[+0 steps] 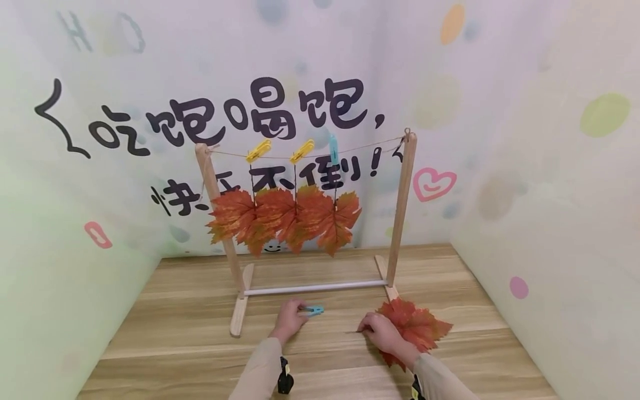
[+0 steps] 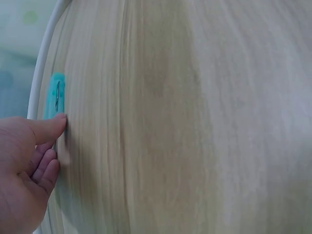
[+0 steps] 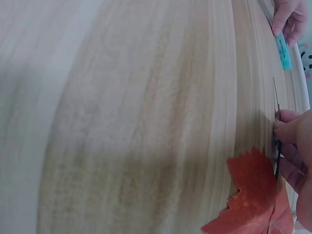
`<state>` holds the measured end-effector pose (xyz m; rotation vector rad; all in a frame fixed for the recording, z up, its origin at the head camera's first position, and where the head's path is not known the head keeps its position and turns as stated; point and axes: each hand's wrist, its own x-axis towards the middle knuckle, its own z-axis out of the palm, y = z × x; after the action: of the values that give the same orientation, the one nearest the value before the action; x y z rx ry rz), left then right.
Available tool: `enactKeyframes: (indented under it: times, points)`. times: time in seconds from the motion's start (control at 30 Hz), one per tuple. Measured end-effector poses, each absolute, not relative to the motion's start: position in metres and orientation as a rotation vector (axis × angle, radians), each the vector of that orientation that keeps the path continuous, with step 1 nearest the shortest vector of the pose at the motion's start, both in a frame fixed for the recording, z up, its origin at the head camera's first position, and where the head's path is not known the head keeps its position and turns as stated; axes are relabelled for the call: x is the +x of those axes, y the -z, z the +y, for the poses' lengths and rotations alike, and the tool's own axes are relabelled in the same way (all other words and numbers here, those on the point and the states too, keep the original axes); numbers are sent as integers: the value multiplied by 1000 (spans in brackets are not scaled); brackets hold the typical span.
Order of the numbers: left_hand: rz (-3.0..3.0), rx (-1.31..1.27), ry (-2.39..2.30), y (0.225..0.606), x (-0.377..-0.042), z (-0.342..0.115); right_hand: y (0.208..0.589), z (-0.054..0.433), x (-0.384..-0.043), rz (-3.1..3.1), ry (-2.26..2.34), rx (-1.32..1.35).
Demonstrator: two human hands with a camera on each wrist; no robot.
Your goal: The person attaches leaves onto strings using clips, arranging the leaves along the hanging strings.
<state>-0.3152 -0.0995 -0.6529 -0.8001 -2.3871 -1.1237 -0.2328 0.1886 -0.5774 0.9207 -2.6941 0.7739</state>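
My left hand (image 1: 291, 320) pinches a light blue clothespin (image 1: 315, 310) between thumb and fingers, just above the table; the left wrist view shows the clothespin (image 2: 57, 95) pointing away from the thumb. My right hand (image 1: 382, 332) pinches the thin dark stem of an orange-red artificial maple leaf (image 1: 420, 326). The stem's tip sticks out past the fingertips towards the left hand, and the leaf blade lies partly under the right hand and wrist. Both hands are low, in front of a wooden rack, with a gap between them.
The rack's posts (image 1: 401, 211) carry a string (image 1: 362, 148). Three similar leaves (image 1: 336, 222) hang from it by two yellow clothespins (image 1: 303, 151) and one blue clothespin (image 1: 334, 149). A white rod (image 1: 315, 288) joins the posts low down, and printed walls enclose the wooden table (image 1: 200, 355).
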Motion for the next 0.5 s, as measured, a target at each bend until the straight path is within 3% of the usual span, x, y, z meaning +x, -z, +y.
enactKeyframes:
  times: [0.23,0.37,0.5]
  points:
    - [-2681,-630,1322,563,-270,-90,573,192,-231,-2601,-749,1083]
    - [-2742,-588,1406,557,-278,-97,563,189,-229,-2702,-762,1029]
    - [-2691,-773,1434,558,-292,-109,546,186,-229,-2752,-879,1000]
